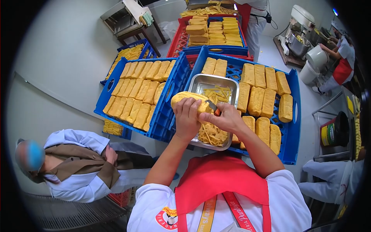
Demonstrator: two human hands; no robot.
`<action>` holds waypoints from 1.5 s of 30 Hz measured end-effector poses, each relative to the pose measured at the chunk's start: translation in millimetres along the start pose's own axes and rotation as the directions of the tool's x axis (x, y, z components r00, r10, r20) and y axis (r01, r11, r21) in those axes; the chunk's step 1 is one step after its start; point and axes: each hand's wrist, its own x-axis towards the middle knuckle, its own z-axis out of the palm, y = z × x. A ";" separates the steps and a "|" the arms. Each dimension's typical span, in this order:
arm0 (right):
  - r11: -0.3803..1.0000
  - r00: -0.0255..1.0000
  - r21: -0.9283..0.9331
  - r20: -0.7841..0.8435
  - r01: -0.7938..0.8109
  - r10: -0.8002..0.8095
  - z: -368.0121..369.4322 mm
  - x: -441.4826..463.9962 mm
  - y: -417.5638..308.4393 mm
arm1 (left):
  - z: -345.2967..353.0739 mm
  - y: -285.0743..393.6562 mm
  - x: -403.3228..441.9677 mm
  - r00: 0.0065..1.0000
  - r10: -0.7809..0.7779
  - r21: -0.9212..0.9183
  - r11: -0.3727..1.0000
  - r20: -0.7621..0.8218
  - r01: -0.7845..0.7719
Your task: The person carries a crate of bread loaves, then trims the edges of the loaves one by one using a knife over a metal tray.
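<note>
My left hand [188, 119] is wrapped round a golden-yellow bread loaf [184, 96], held tilted above a metal pan. In my right hand [228, 119] is a small knife [211, 104] with an orange-red handle; its dark blade meets the loaf's right end. Below both hands sits the metal pan [233, 86], which holds thin crust trimmings [217, 94]. The pan rests in a blue crate [296, 110] beside several loaves [256, 101]. My fingers hide part of the loaf and most of the knife handle.
A second blue crate [101, 103] of loaves stands at left. Stacked red and blue crates [181, 33] are beyond. A person in brown and white [83, 162] stands at left; another person [346, 54] is near a mixer [302, 18]. A black bucket [335, 129] is at right.
</note>
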 end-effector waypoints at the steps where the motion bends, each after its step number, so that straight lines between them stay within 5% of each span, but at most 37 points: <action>1: 0.999 0.998 0.035 0.054 -0.030 0.028 -0.4 -0.2 0.3 | -0.3 0.6 1.3 1.000 0.006 -0.009 1.000 0.004 -0.006; 9: 0.994 0.999 0.110 0.032 -0.006 0.003 1.7 -8.6 -0.2 | 6.5 2.6 7.4 0.999 0.026 -0.047 0.999 0.044 -0.024; 14: 0.999 0.999 0.012 -0.031 0.039 -0.039 -6.2 -13.7 4.1 | 7.9 1.2 15.3 0.918 -0.395 -0.337 0.868 -0.020 0.366; 19: 0.993 0.974 -0.047 -0.197 0.108 -0.115 1.1 -7.3 0.4 | 15.9 2.4 5.6 0.875 -0.484 -0.403 0.797 0.016 0.449; 21: 0.992 0.972 -0.020 -0.197 0.127 -0.128 5.1 -5.7 -1.1 | 18.0 4.6 2.9 0.886 -0.463 -0.560 0.733 0.006 0.387; 26: 0.977 0.967 0.072 -0.170 0.202 -0.188 15.1 -4.3 -5.4 | 21.2 11.5 3.8 0.867 -0.498 -0.492 0.756 -0.005 0.431; 34: 0.945 0.950 -0.158 -0.082 0.287 -0.302 6.3 -13.2 -14.1 | -0.7 0.9 23.7 0.847 -0.529 -0.440 0.749 0.051 0.495; 36: 0.898 0.940 -0.297 -0.007 0.325 -0.342 -6.3 -15.6 -10.2 | -13.0 -5.2 37.5 0.645 -0.690 -0.640 0.340 0.327 0.689; 38: 0.821 0.922 -0.432 0.074 0.374 -0.381 -14.6 -14.8 3.0 | -21.0 -19.8 41.9 0.605 -0.709 -0.686 0.237 0.362 0.688; 40: 0.728 0.907 -0.554 0.143 0.404 -0.395 -12.2 -10.5 19.9 | -23.4 -37.0 43.7 0.417 -0.548 -0.671 -0.426 0.725 0.606; 42: 0.713 0.929 -0.596 0.210 0.369 -0.306 -17.5 -12.7 15.2 | -12.4 -48.6 33.0 0.415 -0.499 -0.646 -0.526 0.761 0.553; 45: 0.738 0.905 -0.531 0.166 0.417 -0.393 -21.4 -8.5 13.3 | -13.6 -44.9 35.6 0.387 -0.336 -0.510 -0.640 0.859 0.574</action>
